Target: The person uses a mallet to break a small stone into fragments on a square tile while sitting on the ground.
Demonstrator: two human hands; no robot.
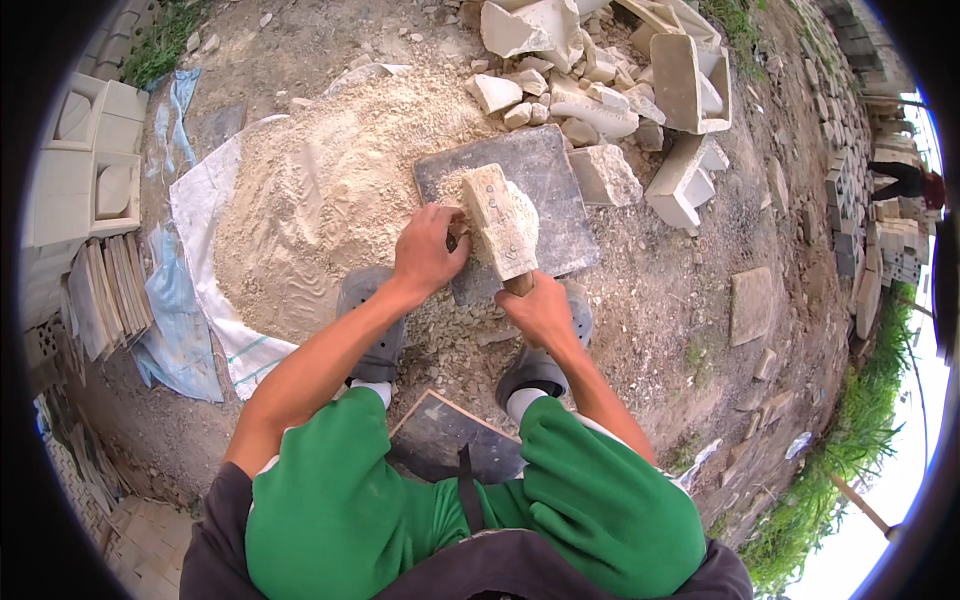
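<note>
My right hand [540, 310] is wrapped round the short handle of a wooden mallet [497, 222]. The mallet's long, dust-covered head lies over a dark square slab [555, 165], beside a small heap of whitish powder [523, 215]. Just left of the mallet head, my left hand [430, 250] has its fingers curled in at the slab's left edge. What those fingers hold, if anything, is hidden. Pale crushed material [330, 190] is piled left of the slab on a white sheet [205, 205].
Broken pale stone or plaster pieces [600, 90] and box-shaped blocks [690, 85] lie beyond the slab. Stacked flat tiles [108, 290] and blue plastic sheeting [175, 320] are at left. My grey clogs [535, 375] flank the slab's near side; a dark board [455, 440] lies between my legs.
</note>
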